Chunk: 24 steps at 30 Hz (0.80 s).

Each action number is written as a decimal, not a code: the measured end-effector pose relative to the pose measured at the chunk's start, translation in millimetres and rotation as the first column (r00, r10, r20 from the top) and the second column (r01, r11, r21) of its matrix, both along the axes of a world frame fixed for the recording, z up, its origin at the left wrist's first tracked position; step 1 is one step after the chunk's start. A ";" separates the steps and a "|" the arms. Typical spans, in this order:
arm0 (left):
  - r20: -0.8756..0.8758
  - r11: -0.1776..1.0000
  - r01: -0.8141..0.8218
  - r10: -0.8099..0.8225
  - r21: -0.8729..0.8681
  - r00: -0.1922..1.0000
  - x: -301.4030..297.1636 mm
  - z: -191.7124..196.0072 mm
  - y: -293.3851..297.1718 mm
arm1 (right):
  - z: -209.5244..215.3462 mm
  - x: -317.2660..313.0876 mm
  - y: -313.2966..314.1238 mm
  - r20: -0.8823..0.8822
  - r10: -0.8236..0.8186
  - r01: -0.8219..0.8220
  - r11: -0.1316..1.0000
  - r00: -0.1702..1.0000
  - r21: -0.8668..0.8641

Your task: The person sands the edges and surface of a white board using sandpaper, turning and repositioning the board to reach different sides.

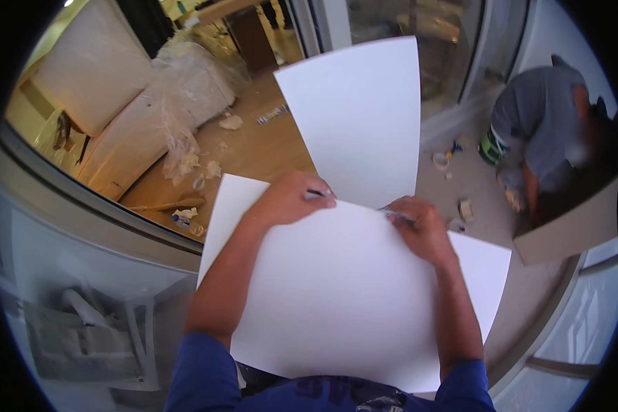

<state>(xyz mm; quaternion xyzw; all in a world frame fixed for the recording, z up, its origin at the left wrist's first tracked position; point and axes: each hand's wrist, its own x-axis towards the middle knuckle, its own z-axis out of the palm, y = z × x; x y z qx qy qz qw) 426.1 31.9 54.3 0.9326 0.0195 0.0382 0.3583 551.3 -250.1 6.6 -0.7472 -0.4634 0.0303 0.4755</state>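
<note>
A large white sheet or panel (343, 295) lies in front of my body, its far edge between my hands. My left hand (299, 199) rests at that edge on the left, fingers closed around a thin dark, pen-like thing. At the right part of the same edge, my right hand (419, 225) is closed on a small slim object, greyish and too blurred to name. Another white panel (357, 117) rises beyond my hands. White corners (484, 275) also stick out beneath the near sheet on both sides.
At the right, another person (542, 130) bends low beside a brown board (570, 226) and a green bucket (491, 147). Tape rolls (441, 161) lie on the floor there. Left, behind a door frame, stand a plastic-wrapped sofa (151, 117) and a bottle (187, 224) among scraps.
</note>
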 end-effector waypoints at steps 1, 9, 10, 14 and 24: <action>-0.013 1.000 -0.013 0.013 0.000 1.000 -0.8 5.2 -3.9 | 2.7 -2.2 12.8 0.020 0.016 -0.016 1.000 1.000 0.012; -0.031 0.998 -0.047 0.048 0.030 0.998 -18.1 2.8 7.4 | 0.6 -4.7 1.9 0.135 0.020 -0.015 0.999 0.991 -0.037; -0.023 0.998 -0.051 0.052 0.036 0.998 -17.5 3.4 6.1 | -1.0 0.6 -19.3 0.144 -0.007 0.014 0.999 0.990 -0.046; -0.039 0.998 -0.040 0.042 0.043 0.998 -20.4 8.1 3.2 | -7.4 22.4 -99.5 0.147 -0.113 0.132 0.983 0.983 -0.128; -0.052 0.998 -0.038 0.040 0.040 0.998 -14.5 5.4 -1.4 | -12.7 -0.3 -36.7 0.150 -0.083 0.091 0.995 0.985 -0.047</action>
